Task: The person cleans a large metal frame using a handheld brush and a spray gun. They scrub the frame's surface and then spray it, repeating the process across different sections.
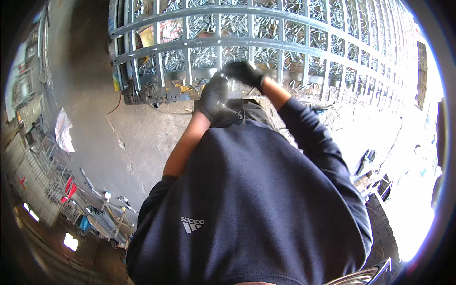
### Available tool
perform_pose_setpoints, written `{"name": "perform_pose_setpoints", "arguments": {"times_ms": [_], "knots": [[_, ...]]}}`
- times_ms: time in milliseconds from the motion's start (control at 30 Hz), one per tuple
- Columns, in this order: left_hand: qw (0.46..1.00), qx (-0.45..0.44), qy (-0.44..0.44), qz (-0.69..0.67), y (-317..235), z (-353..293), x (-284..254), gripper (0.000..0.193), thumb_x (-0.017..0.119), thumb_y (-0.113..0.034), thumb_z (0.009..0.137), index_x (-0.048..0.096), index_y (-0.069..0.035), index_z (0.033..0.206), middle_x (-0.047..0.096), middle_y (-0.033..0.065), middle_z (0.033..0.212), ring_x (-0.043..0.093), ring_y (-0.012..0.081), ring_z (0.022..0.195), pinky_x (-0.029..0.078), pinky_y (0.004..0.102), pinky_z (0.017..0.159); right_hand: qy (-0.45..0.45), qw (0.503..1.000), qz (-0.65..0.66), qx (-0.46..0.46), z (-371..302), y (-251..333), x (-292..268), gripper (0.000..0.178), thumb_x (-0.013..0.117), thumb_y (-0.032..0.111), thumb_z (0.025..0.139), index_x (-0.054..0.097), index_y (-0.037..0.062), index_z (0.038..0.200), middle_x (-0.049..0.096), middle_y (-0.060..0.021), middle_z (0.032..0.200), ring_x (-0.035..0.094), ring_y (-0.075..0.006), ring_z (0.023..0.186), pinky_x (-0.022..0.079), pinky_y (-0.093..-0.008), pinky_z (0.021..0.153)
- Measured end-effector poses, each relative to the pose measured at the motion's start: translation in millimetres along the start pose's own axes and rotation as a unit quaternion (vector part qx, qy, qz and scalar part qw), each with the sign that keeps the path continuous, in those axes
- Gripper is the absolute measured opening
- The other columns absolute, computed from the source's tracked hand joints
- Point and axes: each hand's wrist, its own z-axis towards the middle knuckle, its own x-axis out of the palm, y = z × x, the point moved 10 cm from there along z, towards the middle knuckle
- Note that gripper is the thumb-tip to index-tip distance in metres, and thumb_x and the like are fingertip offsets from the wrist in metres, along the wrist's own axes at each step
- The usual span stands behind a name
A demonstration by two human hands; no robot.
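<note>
My left hand [214, 97], in a dark glove, is raised by the near edge of a metal frame [232, 42] made of crossing silvery bars. Its fingers look closed, but motion blur hides what they hold. Beside it and slightly farther off, my right hand [243, 74], gloved too, bends over the frame's near rail with its fingers curled together. The fingertips of both hands nearly meet at an upright bar; anything pinched there is too small to make out. Under the bars lie heaps of small shiny metal pieces [202, 58].
The frame lies on a worn work table [156, 96] with a littered near edge. A white sheet or bag [63, 130] lies on the concrete floor [118, 137] to the left. Metal bars and stands [102, 221] crowd the lower left; a dark block [382, 228] stands lower right.
</note>
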Motion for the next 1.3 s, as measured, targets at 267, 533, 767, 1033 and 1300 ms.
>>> {"name": "perform_pose_setpoints", "arguments": {"times_ms": [267, 533, 767, 1033, 1300], "knots": [[0.911, -0.033, -0.070, 0.406, 26.8, 20.3, 5.2, 0.041, 0.060, -0.048, 0.102, 0.070, -0.009, 0.102, 0.059, -0.0006, 0.070, 0.052, 0.0089, 0.051, 0.036, 0.0256, 0.044, -0.123, 0.901, 0.375, 0.181, -81.0, -43.0, -18.5, 0.017, 0.057, 0.014, 0.096, 0.073, 0.0116, 0.102, 0.073, -0.0099, 0.099, 0.070, -0.0283, 0.089, 0.056, -0.0386, 0.074], [0.838, -0.019, -0.189, 0.512, 40.0, 50.0, -45.0, 0.037, 0.058, -0.046, 0.102, 0.069, -0.011, 0.102, 0.061, 0.0007, 0.064, 0.051, 0.0110, 0.042, 0.038, 0.0278, 0.040, -0.243, 0.947, 0.040, 0.207, -55.6, -147.8, -98.6, 0.024, 0.052, 0.031, 0.101, 0.066, 0.0112, 0.100, 0.068, -0.0179, 0.097, 0.067, -0.0403, 0.093, 0.051, -0.0477, 0.078], [0.885, -0.010, -0.136, 0.445, 60.1, 67.1, -54.6, 0.037, 0.059, -0.043, 0.101, 0.070, -0.012, 0.117, 0.060, 0.0001, 0.064, 0.049, 0.0098, 0.042, 0.037, 0.0269, 0.039, -0.114, 0.962, -0.153, 0.198, -30.2, -106.8, -116.9, 0.021, 0.056, 0.028, 0.097, 0.069, 0.0116, 0.097, 0.071, -0.0158, 0.093, 0.069, -0.0381, 0.087, 0.055, -0.0471, 0.071], [0.829, 0.068, -0.112, 0.544, 62.3, 92.4, -55.7, 0.036, 0.059, -0.043, 0.102, 0.067, -0.010, 0.093, 0.059, 0.0012, 0.059, 0.047, 0.0104, 0.040, 0.035, 0.0273, 0.039, -0.069, 0.955, -0.178, 0.229, -12.1, -104.7, -109.0, 0.023, 0.055, 0.024, 0.095, 0.072, 0.0101, 0.088, 0.074, -0.0160, 0.089, 0.072, -0.0361, 0.086, 0.056, -0.0493, 0.074], [0.858, 0.060, -0.166, 0.483, 49.2, 49.3, -70.1, 0.035, 0.060, -0.047, 0.101, 0.069, -0.014, 0.094, 0.058, -0.0034, 0.060, 0.048, 0.0076, 0.041, 0.033, 0.0242, 0.037, -0.048, 0.929, -0.193, 0.313, -8.5, -137.4, -86.7, 0.040, 0.048, 0.042, 0.097, 0.073, 0.0116, 0.102, 0.075, -0.0149, 0.098, 0.072, -0.0366, 0.094, 0.056, -0.0465, 0.087]]}}
